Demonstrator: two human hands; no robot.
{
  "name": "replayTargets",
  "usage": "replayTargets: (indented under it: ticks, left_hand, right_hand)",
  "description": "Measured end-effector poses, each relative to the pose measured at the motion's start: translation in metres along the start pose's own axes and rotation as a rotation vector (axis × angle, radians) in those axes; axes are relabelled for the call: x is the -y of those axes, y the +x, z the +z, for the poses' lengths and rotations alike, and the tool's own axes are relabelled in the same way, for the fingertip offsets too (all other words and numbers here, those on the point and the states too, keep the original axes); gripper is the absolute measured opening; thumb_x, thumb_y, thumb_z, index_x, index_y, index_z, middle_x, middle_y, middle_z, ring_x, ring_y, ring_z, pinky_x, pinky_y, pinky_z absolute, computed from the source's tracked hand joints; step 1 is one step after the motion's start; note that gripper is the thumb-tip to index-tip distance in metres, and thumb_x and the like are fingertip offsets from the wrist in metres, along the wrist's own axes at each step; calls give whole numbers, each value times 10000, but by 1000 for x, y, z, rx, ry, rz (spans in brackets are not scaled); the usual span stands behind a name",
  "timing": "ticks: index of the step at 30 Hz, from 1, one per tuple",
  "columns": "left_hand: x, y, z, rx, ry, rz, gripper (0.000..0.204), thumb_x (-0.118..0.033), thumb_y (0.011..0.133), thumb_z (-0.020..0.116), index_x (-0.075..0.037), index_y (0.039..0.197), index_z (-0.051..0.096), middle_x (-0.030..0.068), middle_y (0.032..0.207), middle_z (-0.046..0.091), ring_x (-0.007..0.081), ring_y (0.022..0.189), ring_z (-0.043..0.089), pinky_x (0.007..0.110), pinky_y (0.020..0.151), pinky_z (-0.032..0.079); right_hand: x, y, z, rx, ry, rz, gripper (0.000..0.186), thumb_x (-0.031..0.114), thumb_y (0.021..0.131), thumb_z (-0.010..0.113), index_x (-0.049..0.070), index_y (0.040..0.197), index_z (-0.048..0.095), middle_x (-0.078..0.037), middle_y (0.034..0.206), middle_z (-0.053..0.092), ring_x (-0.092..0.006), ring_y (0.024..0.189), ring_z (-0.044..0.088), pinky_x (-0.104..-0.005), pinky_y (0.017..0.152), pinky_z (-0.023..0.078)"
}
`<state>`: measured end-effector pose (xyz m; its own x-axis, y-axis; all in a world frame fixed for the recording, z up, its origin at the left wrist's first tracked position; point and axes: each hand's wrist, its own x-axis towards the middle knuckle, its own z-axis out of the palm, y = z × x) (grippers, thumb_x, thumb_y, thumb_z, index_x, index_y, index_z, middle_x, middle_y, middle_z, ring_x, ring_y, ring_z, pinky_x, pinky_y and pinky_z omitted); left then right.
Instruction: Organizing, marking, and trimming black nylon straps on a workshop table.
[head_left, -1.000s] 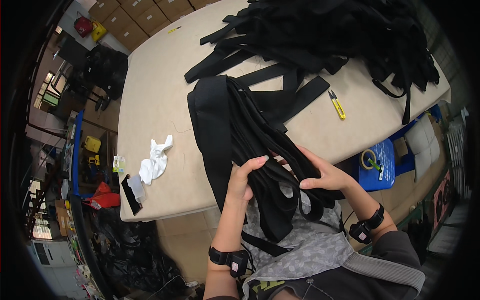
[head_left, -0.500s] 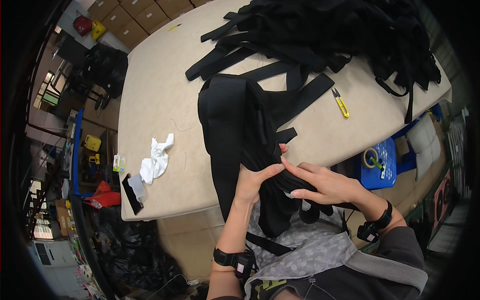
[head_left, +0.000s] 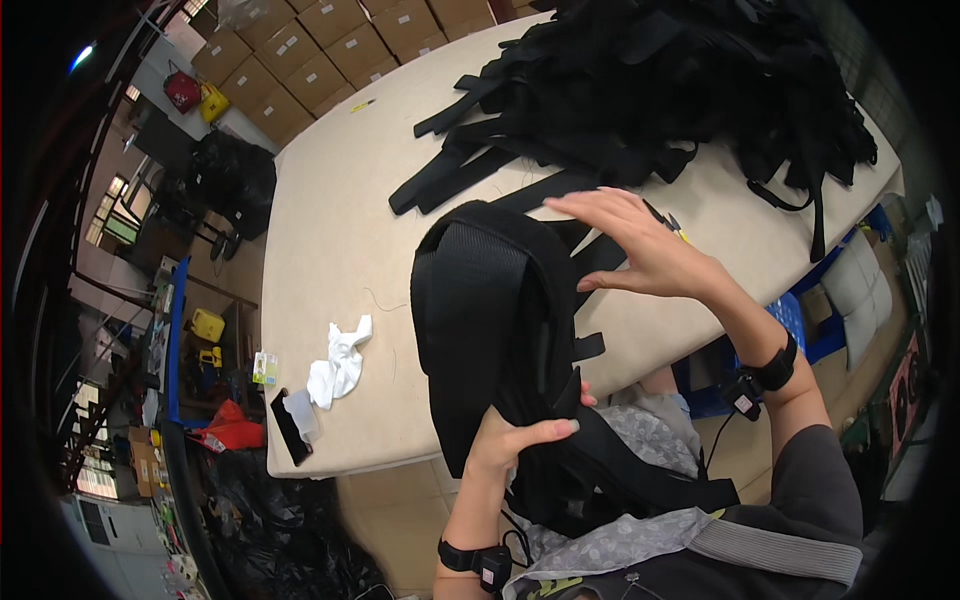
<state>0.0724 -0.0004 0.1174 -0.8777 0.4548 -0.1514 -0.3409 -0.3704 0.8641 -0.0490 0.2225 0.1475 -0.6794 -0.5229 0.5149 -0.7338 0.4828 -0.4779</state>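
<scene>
A thick folded bundle of black webbing straps (head_left: 470,310) rises over the near edge of the table, its lower ends hanging toward my lap. My left hand (head_left: 510,440) is wrapped round the lower part of the bundle, thumb on top and fingertips showing on the far side. To the right of the bundle, my right hand (head_left: 645,245) is raised over the table with fingers stretched and nothing in them. Partly behind that hand lies a pair of thread snips (head_left: 683,234) with yellow handles. More black straps (head_left: 440,180) stick out from a large heap (head_left: 680,80) at the back.
The cream-covered table (head_left: 330,240) carries a crumpled white cloth (head_left: 340,362) and a dark flat object (head_left: 290,428) at its left edge. Stacked cardboard boxes (head_left: 320,50) stand behind it. A blue stool (head_left: 785,315) shows partly at the right, behind my forearm.
My right hand has let go of the straps and moved up and away, its fingers opening. The bundle sits lower in view, and its lower straps now spread toward the right.
</scene>
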Motion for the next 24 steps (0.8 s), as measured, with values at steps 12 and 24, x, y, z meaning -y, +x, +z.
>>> replayTargets:
  ticks: [12,24]
  left_hand:
    - [-3,-22,-27,102,-134,167,615,18,545,684,97,1122,489,215,999,600,320,940,605,435,887,452]
    - [-20,-18,-26,-379,104,148,562,-124,712,617,93,1197,436,217,1101,544,323,1063,545,417,911,447]
  right_hand:
    - [29,23,-3,216,138,-298,391,313,771,682,57,1039,559,-88,992,573,-258,992,532,-366,876,395]
    - [30,34,-19,960,831,288,372,127,892,540,-25,1216,440,-128,919,583,-190,735,631,-266,646,535]
